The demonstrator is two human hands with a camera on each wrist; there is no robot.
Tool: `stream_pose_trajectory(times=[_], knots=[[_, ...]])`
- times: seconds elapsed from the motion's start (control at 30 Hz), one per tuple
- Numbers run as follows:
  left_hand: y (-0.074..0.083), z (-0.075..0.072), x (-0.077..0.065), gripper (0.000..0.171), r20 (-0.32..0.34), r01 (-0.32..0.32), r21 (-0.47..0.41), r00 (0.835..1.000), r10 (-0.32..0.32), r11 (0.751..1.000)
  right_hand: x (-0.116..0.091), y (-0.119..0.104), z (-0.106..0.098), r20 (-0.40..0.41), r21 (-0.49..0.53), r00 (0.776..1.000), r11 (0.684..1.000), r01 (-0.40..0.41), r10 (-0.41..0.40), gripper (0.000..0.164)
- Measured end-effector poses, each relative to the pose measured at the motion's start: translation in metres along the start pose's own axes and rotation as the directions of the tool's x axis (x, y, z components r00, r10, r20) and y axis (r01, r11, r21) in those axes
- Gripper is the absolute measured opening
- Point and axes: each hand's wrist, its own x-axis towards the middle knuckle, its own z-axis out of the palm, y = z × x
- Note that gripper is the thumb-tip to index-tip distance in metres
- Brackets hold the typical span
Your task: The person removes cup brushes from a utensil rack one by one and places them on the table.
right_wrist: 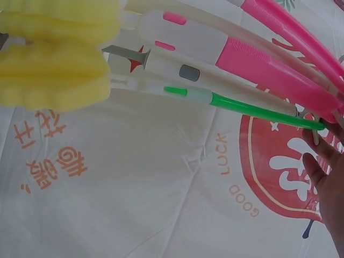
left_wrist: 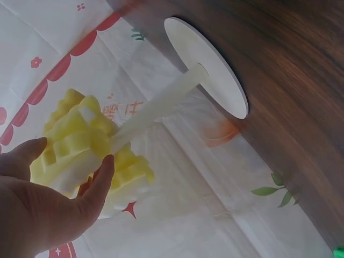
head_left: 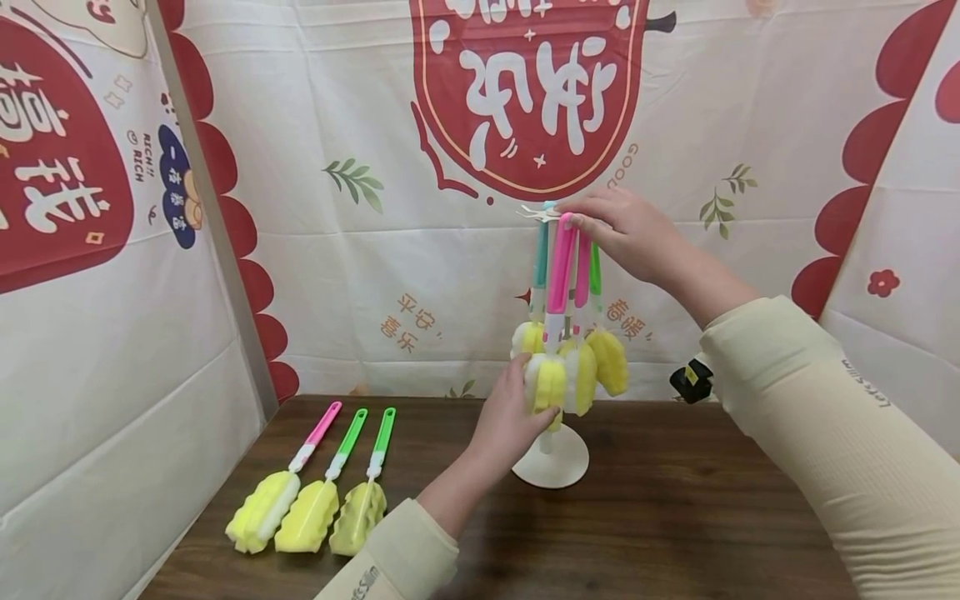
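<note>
A white hanging rack with a round base (head_left: 551,468) stands on the table, with several sponge brushes hanging from its top hooks (head_left: 542,215). My left hand (head_left: 504,421) holds the yellow-and-white sponge head (head_left: 550,383) of the front brush, thumb and fingers on either side. The same brush has a pink handle (head_left: 562,265), and my right hand (head_left: 628,232) pinches its upper end at the hooks. In the right wrist view, fingertips are close to the end of a green handle (right_wrist: 258,111). Behind hang a teal handle (head_left: 541,258) and more yellow sponge heads (head_left: 607,362).
Three sponge brushes lie side by side at the table's left: one pink-handled (head_left: 262,510), two green-handled (head_left: 307,517) (head_left: 360,517). A black object (head_left: 692,382) is at the right by the back cloth. Printed cloth (head_left: 360,275) hangs behind the dark wooden table (head_left: 675,500).
</note>
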Motion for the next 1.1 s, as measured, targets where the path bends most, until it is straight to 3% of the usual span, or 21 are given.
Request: stream_pose_trajectory(times=[0.13,0.43,0.87,1.1], knots=[[0.002,0.0,-0.004,0.077,0.01,0.018,-0.071,1.0,-0.018,0.997,-0.001,-0.002,-0.001,0.014,-0.025,1.0,0.999,-0.02,0.02,0.042],[0.004,-0.002,-0.008,0.076,0.007,0.014,-0.126,1.0,-0.013,0.992,-0.003,-0.008,-0.001,0.0,-0.077,0.997,0.994,-0.073,0.073,0.045],[0.002,-0.007,-0.014,0.071,0.025,0.02,-0.178,1.0,-0.016,0.984,-0.003,-0.018,0.004,-0.068,-0.258,0.997,0.965,-0.046,0.029,0.042],[-0.001,-0.008,-0.014,0.068,0.037,0.023,-0.23,0.999,-0.015,0.973,0.0,-0.025,0.006,-0.103,-0.359,0.994,0.931,-0.063,0.028,0.041]])
